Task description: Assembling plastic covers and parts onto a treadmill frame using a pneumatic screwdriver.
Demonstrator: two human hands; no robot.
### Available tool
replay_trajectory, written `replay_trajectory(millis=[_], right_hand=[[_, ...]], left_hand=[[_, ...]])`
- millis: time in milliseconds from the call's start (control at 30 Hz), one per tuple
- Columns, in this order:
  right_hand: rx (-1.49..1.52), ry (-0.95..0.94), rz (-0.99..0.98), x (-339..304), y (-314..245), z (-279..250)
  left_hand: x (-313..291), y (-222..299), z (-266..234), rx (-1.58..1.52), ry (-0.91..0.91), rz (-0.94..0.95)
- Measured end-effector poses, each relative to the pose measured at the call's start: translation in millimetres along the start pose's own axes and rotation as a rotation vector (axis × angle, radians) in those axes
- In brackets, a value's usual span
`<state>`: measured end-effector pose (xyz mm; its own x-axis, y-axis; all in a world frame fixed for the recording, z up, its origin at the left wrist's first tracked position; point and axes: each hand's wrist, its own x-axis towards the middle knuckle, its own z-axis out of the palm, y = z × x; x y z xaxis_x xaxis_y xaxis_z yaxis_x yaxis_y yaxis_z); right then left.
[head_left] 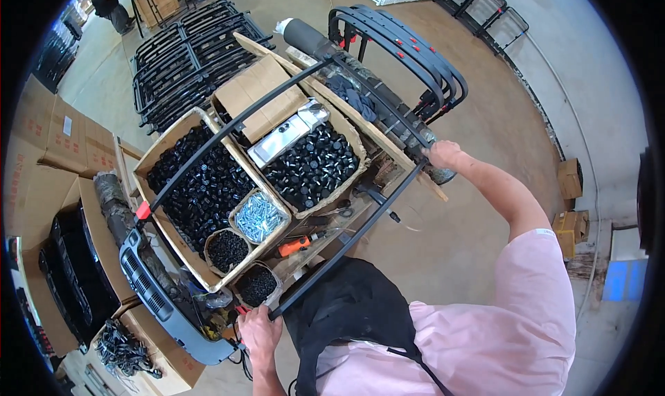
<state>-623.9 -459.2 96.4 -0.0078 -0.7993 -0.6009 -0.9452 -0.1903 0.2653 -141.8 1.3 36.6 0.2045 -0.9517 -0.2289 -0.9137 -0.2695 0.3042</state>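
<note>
From my remote station I noted the principal hazard as an uneven load on the black tubular frame (367, 221), because both hands supported it along one side and no hand attended its far bar. Were the fingers of the left hand (260, 332) to loosen, the near tube could drop toward the small black fasteners (256, 285) just beyond them and scatter these. Were the fingers of the right hand (445, 155) to slip off their corner, the frame could, in my judgement, swing and catch the silver bolts (260, 217) or the black-capped bolts (312, 164), which lay forward of the left fingers. A sideways shift could also bring the left knuckles against the grey curved panel (159, 311) to the left of those fingers. I read both sets of fingers as curled round the tubing with little gap; their undersides were hidden, so I could not tell how firmly they pressed. The frame lay in direct contact with them: one tube ran from the left fingers to the right fingers, a side bar led away from the right fingers, and the far bar stood well apart from both, its red end piece (143, 210) forward and left of the left fingers.
</note>
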Motion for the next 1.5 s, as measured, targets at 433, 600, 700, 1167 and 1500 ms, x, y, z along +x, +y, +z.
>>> replay_trajectory(millis=[433, 600, 700, 1167, 1500], right_hand=[[0.048, 0.236, -0.175, 10.9, 28.4, 56.2], [-0.012, 0.393, -0.418, -1.6, 33.9, 37.7], [-0.099, 0.404, -0.537, 10.2, 55.6, 44.9], [-0.072, 0.245, -0.615, 20.7, 65.3, 20.2], [0.042, 0.187, -0.407, 5.0, 55.7, 20.3]], left_hand=[[-0.6, 21.8, -5.4, 0.033, -0.023, -0.039], [29.6, 136.3, -51.0, -0.072, 0.137, -0.009], [48.6, 213.3, -39.8, -0.323, 0.006, 0.113], [184.6, 387.7, 55.8, -0.515, 0.185, 0.368], [281.8, 469.9, 120.5, -0.678, 0.109, 0.243]])
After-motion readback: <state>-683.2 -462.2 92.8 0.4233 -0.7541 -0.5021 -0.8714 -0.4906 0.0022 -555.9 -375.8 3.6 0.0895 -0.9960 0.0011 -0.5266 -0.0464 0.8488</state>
